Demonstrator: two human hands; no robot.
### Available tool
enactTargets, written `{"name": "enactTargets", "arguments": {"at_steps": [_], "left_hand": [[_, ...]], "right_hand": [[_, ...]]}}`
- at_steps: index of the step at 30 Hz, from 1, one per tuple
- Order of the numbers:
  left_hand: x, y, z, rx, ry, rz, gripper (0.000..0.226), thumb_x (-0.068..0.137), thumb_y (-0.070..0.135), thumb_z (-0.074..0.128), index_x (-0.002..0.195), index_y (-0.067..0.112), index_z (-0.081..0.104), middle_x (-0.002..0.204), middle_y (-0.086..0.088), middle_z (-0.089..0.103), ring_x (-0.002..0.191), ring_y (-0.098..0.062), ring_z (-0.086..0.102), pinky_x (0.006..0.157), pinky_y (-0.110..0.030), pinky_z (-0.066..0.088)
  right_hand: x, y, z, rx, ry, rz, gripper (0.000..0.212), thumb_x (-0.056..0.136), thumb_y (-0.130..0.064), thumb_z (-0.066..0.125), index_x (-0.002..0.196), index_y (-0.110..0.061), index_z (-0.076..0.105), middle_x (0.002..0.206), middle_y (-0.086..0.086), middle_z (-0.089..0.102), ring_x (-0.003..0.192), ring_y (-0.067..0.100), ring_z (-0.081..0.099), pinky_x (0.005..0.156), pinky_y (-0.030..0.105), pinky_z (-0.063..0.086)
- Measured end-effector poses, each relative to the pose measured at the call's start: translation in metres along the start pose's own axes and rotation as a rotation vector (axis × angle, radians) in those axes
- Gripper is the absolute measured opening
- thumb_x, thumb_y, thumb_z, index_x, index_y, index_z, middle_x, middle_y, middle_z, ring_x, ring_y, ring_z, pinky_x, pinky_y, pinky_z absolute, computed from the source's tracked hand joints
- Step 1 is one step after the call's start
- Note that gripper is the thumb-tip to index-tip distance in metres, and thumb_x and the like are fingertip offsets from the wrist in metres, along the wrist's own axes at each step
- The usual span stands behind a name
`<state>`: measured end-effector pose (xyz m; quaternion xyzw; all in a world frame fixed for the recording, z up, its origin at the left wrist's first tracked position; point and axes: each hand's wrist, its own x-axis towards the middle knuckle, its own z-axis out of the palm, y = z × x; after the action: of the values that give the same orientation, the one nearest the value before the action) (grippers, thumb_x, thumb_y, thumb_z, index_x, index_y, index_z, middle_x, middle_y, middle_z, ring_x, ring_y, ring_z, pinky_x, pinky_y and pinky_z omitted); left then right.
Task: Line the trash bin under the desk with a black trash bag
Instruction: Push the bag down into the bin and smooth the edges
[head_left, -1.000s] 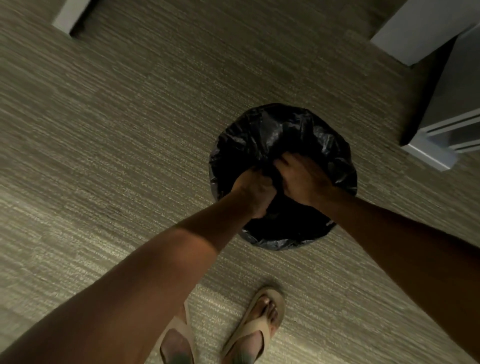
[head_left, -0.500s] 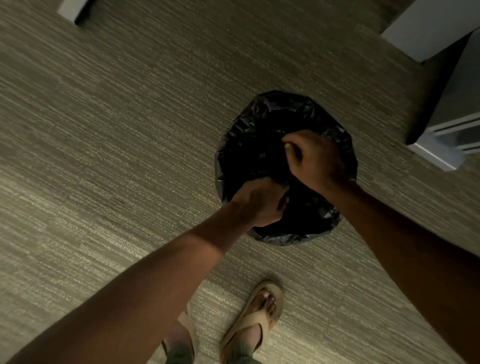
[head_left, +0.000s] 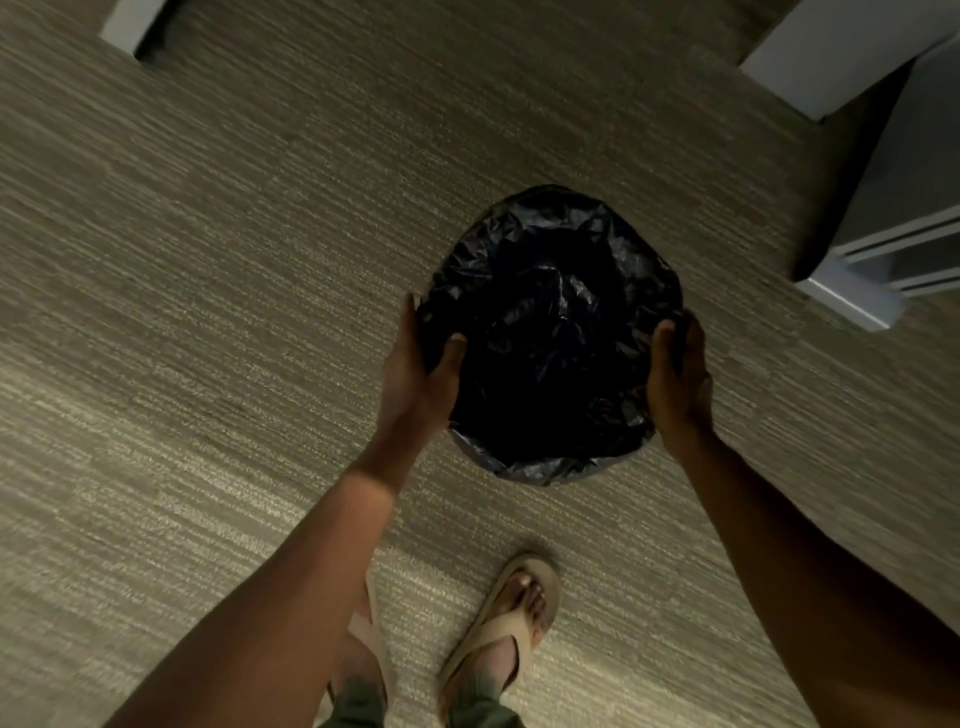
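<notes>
A round trash bin stands on the carpet, fully covered by a crinkled black trash bag (head_left: 550, 291) that drapes over its rim and sinks into its dark inside. The bin's own wall is hidden under the plastic. My left hand (head_left: 421, 364) clasps the left side of the rim, thumb hooked inside over the bag. My right hand (head_left: 678, 374) clasps the right side the same way, thumb over the edge.
Striped beige carpet (head_left: 234, 312) surrounds the bin. A pale desk leg and panel (head_left: 883, 234) stand at the right, another pale leg (head_left: 130, 21) at the top left. My feet in tan flip-flops (head_left: 514, 608) are just below the bin.
Both hands came out of the middle of the bag, where they were bunched together, and moved apart to grip the bin's left and right rim.
</notes>
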<state>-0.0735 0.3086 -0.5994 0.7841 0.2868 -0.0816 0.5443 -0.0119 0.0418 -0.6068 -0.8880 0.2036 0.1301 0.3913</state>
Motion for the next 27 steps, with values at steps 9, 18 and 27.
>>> {"name": "enactTargets", "arguments": {"at_steps": [9, 18, 27], "left_hand": [[-0.033, -0.006, -0.003, -0.217, 0.232, -0.345, 0.051, 0.091, 0.031, 0.071, 0.139, 0.016, 0.06, 0.122, -0.002, 0.067, 0.11, -0.019, 0.065, 0.094, -0.039, 0.056], [-0.033, -0.016, -0.008, -0.16, 0.087, -0.296, 0.015, 0.083, 0.01, 0.072, 0.092, 0.021, 0.077, 0.088, 0.0, 0.078, 0.086, -0.021, 0.074, 0.077, -0.043, 0.063], [-0.015, -0.027, -0.073, -0.221, 0.176, -0.334, 0.022, 0.084, 0.009, 0.073, 0.104, 0.016, 0.08, 0.092, 0.002, 0.08, 0.088, -0.02, 0.076, 0.078, -0.035, 0.062]], "right_hand": [[-0.069, 0.02, -0.001, 0.074, 0.319, 0.22, 0.037, 0.1, -0.039, 0.058, 0.123, -0.012, 0.067, 0.109, 0.006, 0.073, 0.089, 0.02, 0.065, 0.062, 0.015, 0.043], [-0.089, 0.03, 0.019, 0.319, 0.19, 0.349, 0.021, 0.103, -0.02, 0.055, 0.102, -0.028, 0.075, 0.11, 0.013, 0.076, 0.102, 0.035, 0.072, 0.089, 0.061, 0.059], [-0.096, -0.022, 0.053, 0.33, 0.114, 0.245, 0.02, 0.102, -0.024, 0.056, 0.111, -0.019, 0.073, 0.113, 0.013, 0.074, 0.101, 0.033, 0.072, 0.084, 0.058, 0.062]]}}
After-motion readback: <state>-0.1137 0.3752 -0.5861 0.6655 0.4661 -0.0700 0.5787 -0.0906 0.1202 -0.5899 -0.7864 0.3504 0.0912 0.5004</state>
